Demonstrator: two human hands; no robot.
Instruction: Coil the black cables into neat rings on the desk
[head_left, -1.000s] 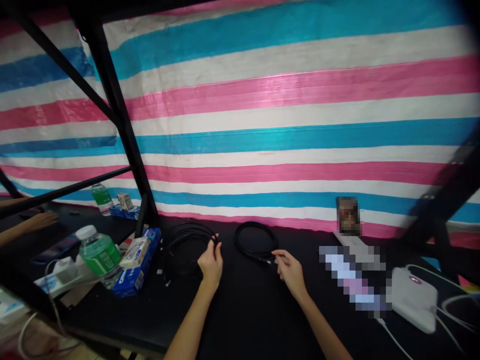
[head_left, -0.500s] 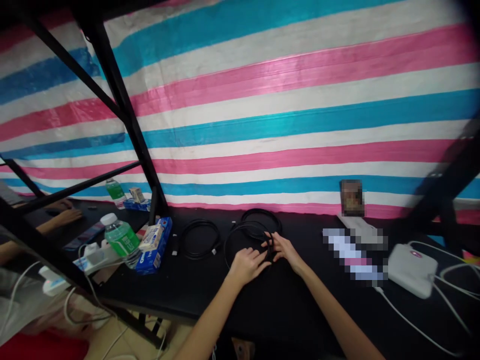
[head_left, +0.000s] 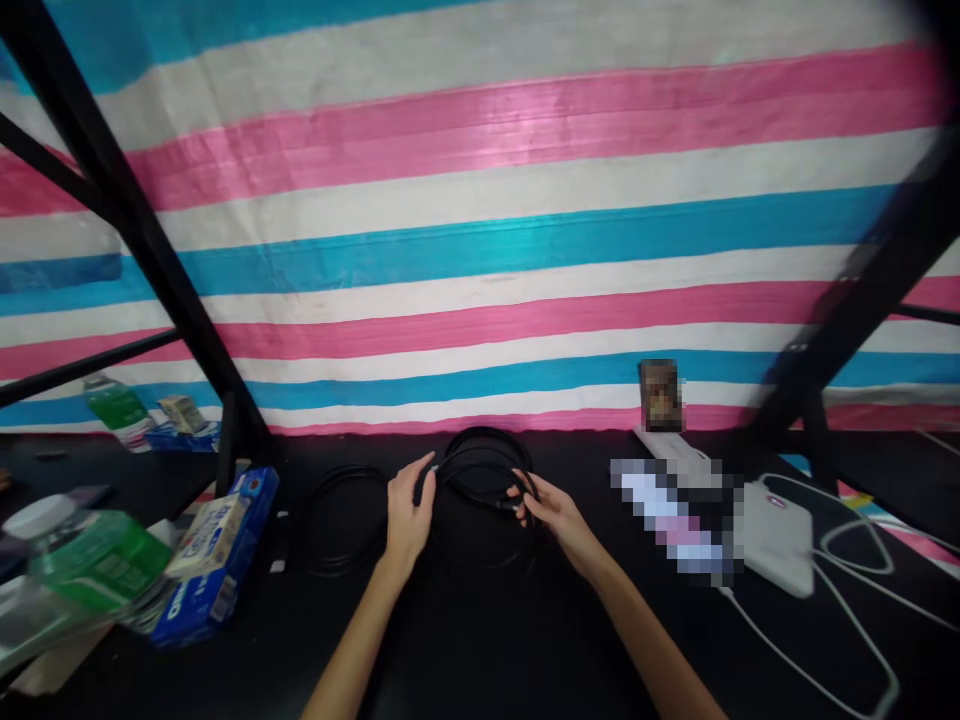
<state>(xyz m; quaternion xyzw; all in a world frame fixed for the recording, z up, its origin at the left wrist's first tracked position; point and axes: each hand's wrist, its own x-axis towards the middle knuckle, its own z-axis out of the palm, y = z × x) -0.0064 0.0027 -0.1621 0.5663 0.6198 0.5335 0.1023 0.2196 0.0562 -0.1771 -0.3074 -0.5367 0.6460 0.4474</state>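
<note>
A loop of black cable (head_left: pixel 480 465) stretches between my two hands over the black tabletop. My right hand (head_left: pixel 553 512) has its fingers curled round the loop's right side. At the other side, my left hand (head_left: pixel 407 510) pinches the cable near a small pale tip, thumb and forefinger close together; the exact grip is partly hidden. Right behind the loop lies another coil of black cable (head_left: pixel 487 432), overlapping it in view. A further black cable coil (head_left: pixel 351 470) rests on the table to the left of my left hand.
On the left stand a blue box (head_left: pixel 199 595) with a smaller cream box (head_left: pixel 210 535) on it, and a bottle with a green label (head_left: pixel 97 560). To the right are a white device (head_left: pixel 780 540) with white cables and a blurred phone-like object (head_left: pixel 660 395). Black frame posts (head_left: pixel 187 325) rise at both sides.
My left hand has moved left, away from my right hand, widening the held cable loop. The right hand keeps hold of the cable. The view has turned right.
</note>
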